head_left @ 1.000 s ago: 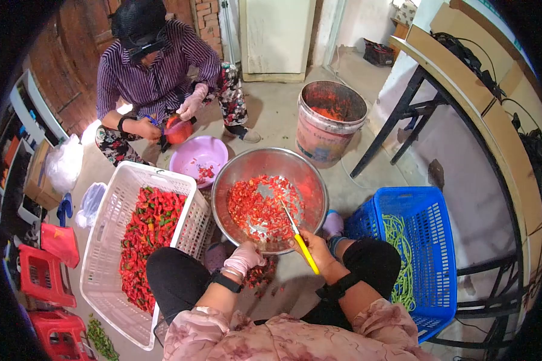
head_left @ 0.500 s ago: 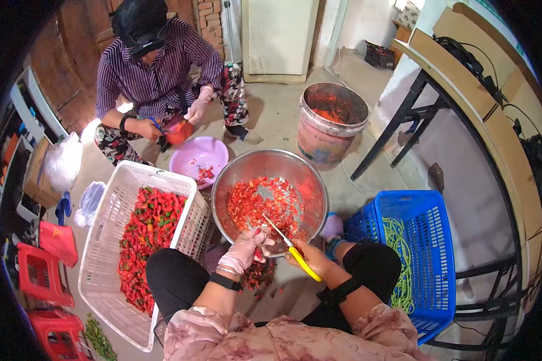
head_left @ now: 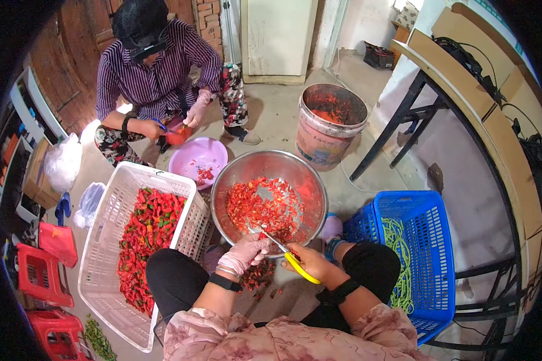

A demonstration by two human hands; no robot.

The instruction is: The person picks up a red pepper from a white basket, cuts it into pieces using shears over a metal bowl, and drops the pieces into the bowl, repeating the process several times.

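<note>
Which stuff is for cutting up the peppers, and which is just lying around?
Looks like part of the job:
yellow scissors, in the right hand
red pepper, in the gloved left hand
steel bowl of chopped peppers
white basket of peppers

Probably just lying around:
red stools
blue slippers
plastic bag

I can't tell about the bucket.

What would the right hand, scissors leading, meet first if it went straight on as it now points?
Probably the red pepper piece at the fingertips of the gloved left hand, right by the scissors blades; depth is unclear from this single view.
</note>
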